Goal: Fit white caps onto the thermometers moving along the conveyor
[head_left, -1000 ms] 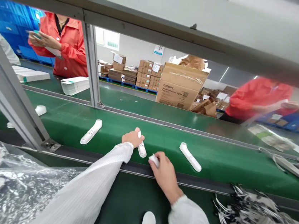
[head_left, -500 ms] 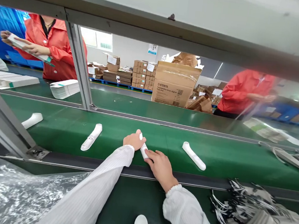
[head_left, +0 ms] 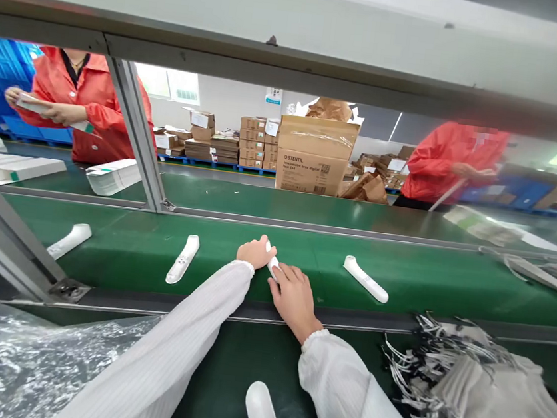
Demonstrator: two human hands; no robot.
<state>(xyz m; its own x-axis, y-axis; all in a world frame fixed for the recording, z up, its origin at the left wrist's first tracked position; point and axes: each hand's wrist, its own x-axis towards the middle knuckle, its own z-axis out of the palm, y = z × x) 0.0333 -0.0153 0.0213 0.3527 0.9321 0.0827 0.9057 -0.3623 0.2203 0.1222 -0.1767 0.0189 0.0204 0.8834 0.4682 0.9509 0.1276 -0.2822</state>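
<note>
A slim white handheld device (head_left: 273, 265) with a bent head lies on the green conveyor belt (head_left: 230, 284) between my hands. My left hand (head_left: 256, 252) is closed around its upper end. The fingers and thumb of my right hand (head_left: 293, 298) grip its lower end, partly hiding it. On the belt to the left is a similar white device (head_left: 183, 260) with small marks on its face, and to the right another white device (head_left: 366, 279) lies slanted. Nearer me, below my hands, a white rounded piece (head_left: 261, 412) rests on the dark green work surface (head_left: 224, 370).
At front right lies a heap of grey fabric pouches (head_left: 492, 401) with cords. Clear plastic bags (head_left: 56, 351) spread at front left. A metal post (head_left: 133, 132) and an overhead beam (head_left: 297, 43) frame the line. Two people in red jackets stand beyond, near a large carton (head_left: 314, 156).
The neighbouring white devices have shifted rightward relative to the metal posts. My hands stay on the same device, also slightly further right. The head view has tilted up a little.
</note>
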